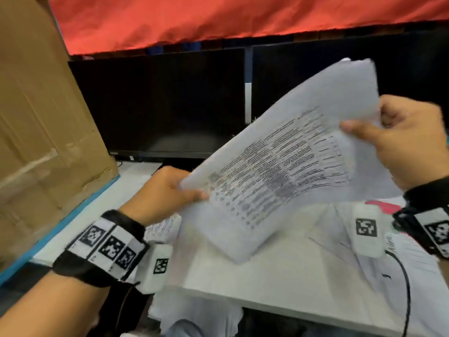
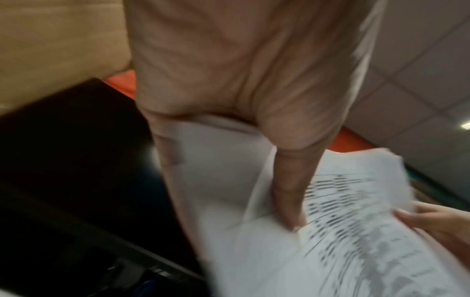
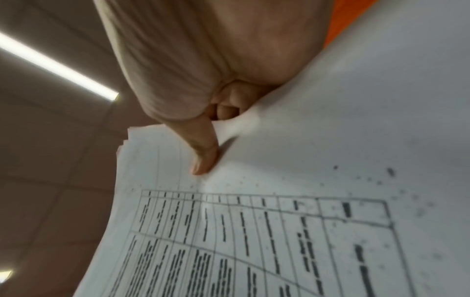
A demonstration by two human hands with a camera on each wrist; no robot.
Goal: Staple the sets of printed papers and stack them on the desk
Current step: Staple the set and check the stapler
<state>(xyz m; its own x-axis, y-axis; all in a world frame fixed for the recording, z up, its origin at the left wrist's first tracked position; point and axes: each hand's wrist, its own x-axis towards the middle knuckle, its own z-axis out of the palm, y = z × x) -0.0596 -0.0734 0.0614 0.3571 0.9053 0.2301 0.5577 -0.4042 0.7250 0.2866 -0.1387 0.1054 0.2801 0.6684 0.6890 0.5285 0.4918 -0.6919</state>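
Closest to me, my left forearm carries a black band of square coded markers [image 1: 107,244], and past it my left hand [image 1: 160,193] pinches the lower-left corner of the set of printed papers [image 1: 279,164]. The left wrist view shows the thumb [image 2: 289,193] lying on the printed face with the other fingers behind the sheets. My right hand [image 1: 403,139] grips the opposite edge, up and to the right; I see its thumb [image 3: 203,152] pressed flat on the top page just above a printed table, with the remaining fingers curled behind the sheets. So both hands are clamped on the same set, which I hold in the air, tilted, its far end raised in front of the two dark monitors [image 1: 165,100] and its near corner hanging over the desk [image 1: 267,283] without touching it. The page edges are fanned slightly at the top.

More printed sheets [image 1: 410,261] lie flat on the desk under my right wrist, and another printed page [image 1: 162,227] shows beneath my left hand. A black cable [image 1: 405,278] runs from the right wrist unit. A cardboard box [image 1: 41,122] stands to the left, and red cloth [image 1: 243,18] hangs above the monitors. The views are motion-blurred, so the print is unreadable.
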